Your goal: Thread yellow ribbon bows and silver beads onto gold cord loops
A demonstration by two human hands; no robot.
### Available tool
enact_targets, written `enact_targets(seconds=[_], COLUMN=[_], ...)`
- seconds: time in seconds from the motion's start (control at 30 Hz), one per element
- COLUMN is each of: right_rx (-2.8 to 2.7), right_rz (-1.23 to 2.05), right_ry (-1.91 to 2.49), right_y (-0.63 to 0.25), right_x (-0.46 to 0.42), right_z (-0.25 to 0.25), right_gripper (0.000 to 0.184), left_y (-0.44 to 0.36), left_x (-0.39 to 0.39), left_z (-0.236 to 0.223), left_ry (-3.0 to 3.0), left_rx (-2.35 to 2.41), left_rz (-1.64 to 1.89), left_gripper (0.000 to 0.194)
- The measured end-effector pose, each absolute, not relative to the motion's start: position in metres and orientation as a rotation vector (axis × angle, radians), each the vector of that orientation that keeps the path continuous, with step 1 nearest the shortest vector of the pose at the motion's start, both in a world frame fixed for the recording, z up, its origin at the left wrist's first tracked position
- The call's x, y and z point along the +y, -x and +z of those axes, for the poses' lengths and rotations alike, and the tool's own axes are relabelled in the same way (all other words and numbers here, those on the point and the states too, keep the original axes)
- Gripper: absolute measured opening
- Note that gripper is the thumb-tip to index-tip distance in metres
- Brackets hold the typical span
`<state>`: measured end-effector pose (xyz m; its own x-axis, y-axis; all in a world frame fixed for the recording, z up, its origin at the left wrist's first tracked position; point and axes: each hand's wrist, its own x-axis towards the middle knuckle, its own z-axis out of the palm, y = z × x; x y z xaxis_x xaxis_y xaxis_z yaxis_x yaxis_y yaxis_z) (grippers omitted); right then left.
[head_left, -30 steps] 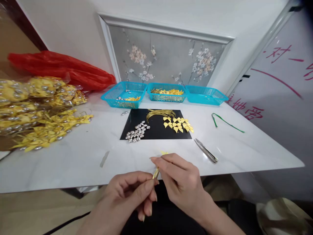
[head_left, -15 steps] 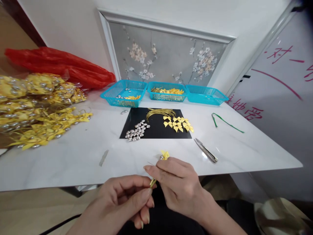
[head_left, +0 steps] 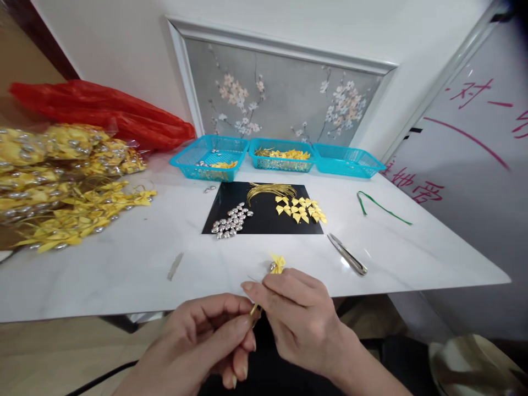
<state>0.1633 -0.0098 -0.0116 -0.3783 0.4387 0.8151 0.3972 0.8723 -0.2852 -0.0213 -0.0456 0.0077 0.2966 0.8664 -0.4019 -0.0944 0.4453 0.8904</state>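
In the head view, the yellow bow (head_left: 279, 263) and silver bead (head_left: 272, 266) stand out past the fingers of the right hand (head_left: 305, 322), where a second ago only a yellow tip showed. The gold cord (head_left: 253, 309) between the hands, spread like a loop half a second ago, now looks like one narrow line; it sits lower and more to the left than in the first frame, as do both hands. The left hand (head_left: 206, 335) pinches it between thumb and forefinger, the other fingers loosely curled. The right hand's fingers are drawn together on the cord, though its back hides the exact grip. The black mat (head_left: 264, 223), with its silver beads (head_left: 229, 224), yellow bows (head_left: 301, 209) and gold cords (head_left: 270, 190), looks unchanged. The near edge of the table (head_left: 124, 286) passes behind both hands, and the cord between them lies in line with the space just before that edge. White tabletop runs from the mat's near edge to the hands, wider leftward past a grey strip (head_left: 175, 266). On the right, the snips (head_left: 348, 254) lie nearest the right hand, apart from it, with more tabletop beyond them towards the corner.
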Motion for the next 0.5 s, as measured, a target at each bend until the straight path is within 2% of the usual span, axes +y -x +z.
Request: enact_targets(seconds=[0.27,0.5], right_rx=[-2.026,-2.045], right_rz=[-0.012,-0.015], right_ry=[0.620,0.624], right_y=[-0.1622,-0.1618], right_x=[-0.0100,-0.0105], right_z=[-0.0135,-0.0133], right_gripper=[0.030,0.029], left_y=[0.0269,0.0233], left_x=[-0.0483,-0.0468], left_z=[0.0045,0.0061], left_ry=[-0.796,-0.848], left_rx=[1.071,1.092], left_rz=[0.781,0.789], left_gripper=[0.015,0.020])
